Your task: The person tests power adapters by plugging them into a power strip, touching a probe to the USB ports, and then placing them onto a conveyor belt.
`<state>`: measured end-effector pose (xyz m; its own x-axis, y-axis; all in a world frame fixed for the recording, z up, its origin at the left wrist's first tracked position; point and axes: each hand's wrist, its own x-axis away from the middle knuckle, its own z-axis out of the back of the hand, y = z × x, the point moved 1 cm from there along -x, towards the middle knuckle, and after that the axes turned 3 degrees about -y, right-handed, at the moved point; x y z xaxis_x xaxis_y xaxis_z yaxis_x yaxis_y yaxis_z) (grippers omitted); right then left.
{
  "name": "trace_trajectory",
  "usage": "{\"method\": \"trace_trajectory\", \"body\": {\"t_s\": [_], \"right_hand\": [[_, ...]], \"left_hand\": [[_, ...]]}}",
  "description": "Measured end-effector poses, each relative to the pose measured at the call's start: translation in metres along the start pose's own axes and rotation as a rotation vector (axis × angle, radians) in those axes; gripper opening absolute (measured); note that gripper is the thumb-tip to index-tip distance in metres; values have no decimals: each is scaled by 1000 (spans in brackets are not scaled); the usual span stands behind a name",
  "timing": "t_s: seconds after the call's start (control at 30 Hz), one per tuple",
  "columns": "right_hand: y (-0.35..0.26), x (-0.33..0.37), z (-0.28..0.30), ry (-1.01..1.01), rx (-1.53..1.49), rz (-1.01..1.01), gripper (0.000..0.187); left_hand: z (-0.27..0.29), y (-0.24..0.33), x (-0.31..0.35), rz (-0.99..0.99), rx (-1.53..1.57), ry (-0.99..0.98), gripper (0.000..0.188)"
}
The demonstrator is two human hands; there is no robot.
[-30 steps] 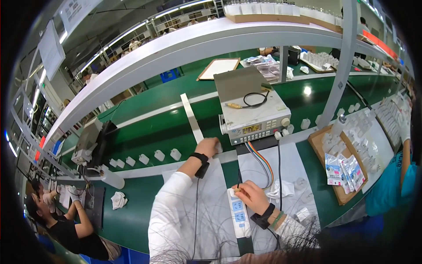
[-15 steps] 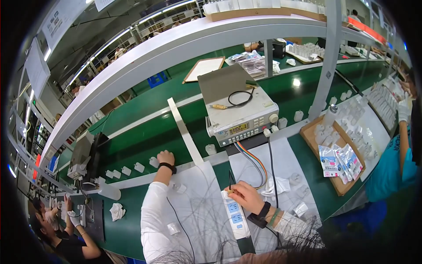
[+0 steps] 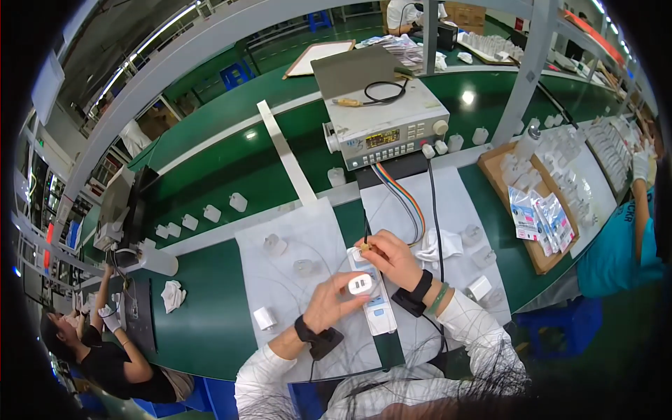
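- The left hand grips a white plastic charger block with two slots between thumb and fingers, its slotted face upward.
- That block is at the near centre, just above the left side of the white power strip with blue sockets; it does not look plugged in.
- The right hand pinches a small brass-coloured connector by the strip's far end; its tip seems apart from the block, so I judge these two not yet joined.
- Which blocks are finished cannot be told: five small whitish blocks stand in a row at far left, and three loose pieces lie on the left white sheet.
- More pieces lie at right, beside the crumpled white cloth, so handling appears only partly through.
- The grey box-shaped metal instrument beyond has its display lit.
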<state>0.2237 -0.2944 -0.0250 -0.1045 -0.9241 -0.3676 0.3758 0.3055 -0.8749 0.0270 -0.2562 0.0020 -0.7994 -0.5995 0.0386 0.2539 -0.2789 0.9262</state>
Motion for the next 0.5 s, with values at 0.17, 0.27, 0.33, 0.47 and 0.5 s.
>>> {"method": "trace_trajectory", "body": {"t_s": [0.17, 0.27, 0.33, 0.47, 0.5], "right_hand": [[0, 3, 0, 15, 15, 12, 25], [-5, 4, 0, 21, 22, 31, 26], [-5, 7, 1, 25, 12, 16, 26], [-7, 10, -1, 29, 16, 38, 25], [-6, 9, -1, 30, 20, 43, 25]], "left_hand": [[-23, -2, 0, -209, -368, 37, 39], [-29, -4, 0, -343, -577, 4, 46], [-27, -6, -4, -389, -499, -31, 46], [-7, -12, -13, -335, -253, 8, 48], [1, -18, -16, -219, -161, 123, 50]]}}
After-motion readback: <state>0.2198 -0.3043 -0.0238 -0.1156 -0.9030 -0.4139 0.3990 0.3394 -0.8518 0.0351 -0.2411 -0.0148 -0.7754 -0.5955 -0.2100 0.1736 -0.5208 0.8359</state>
